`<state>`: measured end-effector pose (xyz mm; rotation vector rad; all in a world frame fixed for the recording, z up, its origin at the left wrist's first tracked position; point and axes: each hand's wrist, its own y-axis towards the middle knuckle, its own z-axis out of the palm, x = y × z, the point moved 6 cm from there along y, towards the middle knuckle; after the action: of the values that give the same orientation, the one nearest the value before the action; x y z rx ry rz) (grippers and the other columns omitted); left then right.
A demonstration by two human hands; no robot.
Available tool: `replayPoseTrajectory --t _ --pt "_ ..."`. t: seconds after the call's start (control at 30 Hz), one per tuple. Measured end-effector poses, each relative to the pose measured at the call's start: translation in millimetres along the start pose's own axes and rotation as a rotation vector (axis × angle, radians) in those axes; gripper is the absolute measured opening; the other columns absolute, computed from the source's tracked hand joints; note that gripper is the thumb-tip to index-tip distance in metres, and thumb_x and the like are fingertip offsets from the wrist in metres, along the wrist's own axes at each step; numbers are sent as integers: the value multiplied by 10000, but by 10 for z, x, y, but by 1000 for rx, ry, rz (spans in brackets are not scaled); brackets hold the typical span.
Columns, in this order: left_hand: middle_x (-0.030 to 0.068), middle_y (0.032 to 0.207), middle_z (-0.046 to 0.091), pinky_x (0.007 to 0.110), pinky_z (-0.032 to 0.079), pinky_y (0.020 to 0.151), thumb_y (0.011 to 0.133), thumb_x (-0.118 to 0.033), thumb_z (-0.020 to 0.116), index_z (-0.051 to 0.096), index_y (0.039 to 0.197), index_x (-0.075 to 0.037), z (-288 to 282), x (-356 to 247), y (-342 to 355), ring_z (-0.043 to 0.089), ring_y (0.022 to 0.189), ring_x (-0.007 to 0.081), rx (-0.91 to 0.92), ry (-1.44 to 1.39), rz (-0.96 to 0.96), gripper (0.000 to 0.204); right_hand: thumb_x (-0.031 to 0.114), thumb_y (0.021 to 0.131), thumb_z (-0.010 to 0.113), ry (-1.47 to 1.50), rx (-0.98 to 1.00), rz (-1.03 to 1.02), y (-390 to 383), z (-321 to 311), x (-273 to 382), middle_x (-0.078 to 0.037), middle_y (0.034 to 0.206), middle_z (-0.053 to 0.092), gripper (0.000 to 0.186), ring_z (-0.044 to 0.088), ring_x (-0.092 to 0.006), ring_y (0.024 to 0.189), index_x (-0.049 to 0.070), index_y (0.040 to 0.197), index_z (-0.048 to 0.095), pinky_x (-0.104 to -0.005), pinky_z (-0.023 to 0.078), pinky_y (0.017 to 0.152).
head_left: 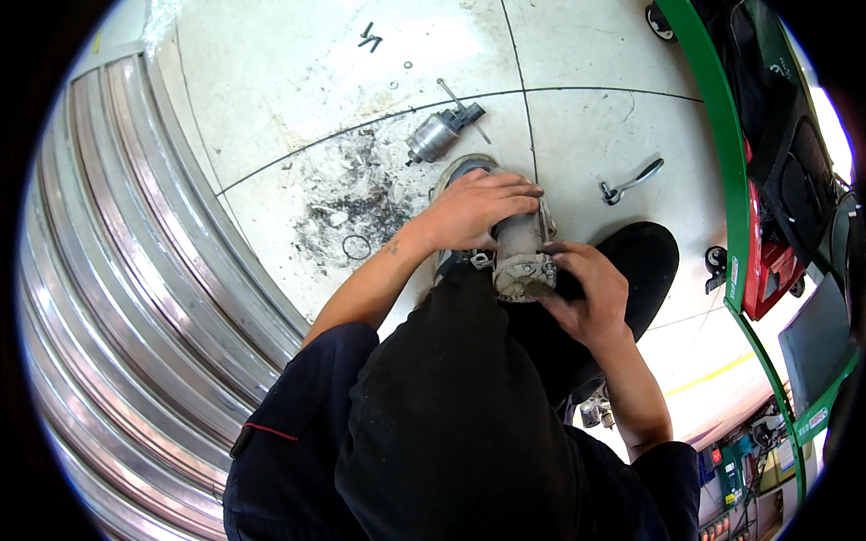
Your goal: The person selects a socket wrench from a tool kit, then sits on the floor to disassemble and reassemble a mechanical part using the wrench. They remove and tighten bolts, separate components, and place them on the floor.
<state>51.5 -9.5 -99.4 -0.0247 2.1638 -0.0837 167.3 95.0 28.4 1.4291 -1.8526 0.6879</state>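
Between my legs stands a grimy grey cylindrical starter motor, its rounded end cap toward me. My left hand is wrapped over the far part of its body, fingers bent round the top. At the near end, my right hand grips the cap's right side, with the thumb below and the fingers above. The palm sides of both hands are hidden. A silver cylindrical solenoid with a dark end lies on the floor just beyond my left hand, with a thin metal rod-like tool next to it.
A ratchet lies to the right. Dark bolts and small washers are farther off. A thin ring lies by black debris. Ribbed metal shutter stands left; a green-framed cart stands right.
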Motion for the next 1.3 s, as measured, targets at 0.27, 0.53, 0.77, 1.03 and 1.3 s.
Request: replayPoseTrajectory --t 0.27,0.53,0.77,1.03,1.3 --pt "-10 1508 522 446 405 1037 600 -121 872 563 1327 -154 6 6 -30 444 1418 241 -28 -9 -16 790 83 689 830 -91 52 40 -85 72 -28 -137 1104 718 417 725 -285 938 61 1087 706 -341 589 754" --pt "-7 1479 548 440 418 1035 597 -125 874 565 1328 -146 -13 49 -29 454 1406 245 -53 -40 -54 794 29 786 777 -136 28 -79 127 -19 143 -143 1102 729 266 741 -273 876 37 1045 717 -314 590 718" --pt "-7 1472 554 433 430 998 577 -142 885 561 1332 -136 -31 52 10 464 1393 245 -63 -21 -31 822 29 781 789 -109 -52 36 106 -6 100 -153 1109 729 221 743 -276 865 22 978 691 -308 584 698" --pt "31 1468 560 425 429 1016 600 -82 794 573 1312 -98 -79 6 41 478 1381 267 -89 -65 -44 745 134 773 835 -25 -75 205 276 -131 -52 -164 1016 721 286 715 -305 852 8 903 613 -344 564 715" --pt "4 1479 542 422 427 960 551 -212 907 548 1349 -160 -40 28 27 461 1390 241 -109 -6 -10 877 479 869 733 -205 176 194 1875 761 -1068 -203 801 696 482 689 -396 776 0 903 691 -488 535 703"
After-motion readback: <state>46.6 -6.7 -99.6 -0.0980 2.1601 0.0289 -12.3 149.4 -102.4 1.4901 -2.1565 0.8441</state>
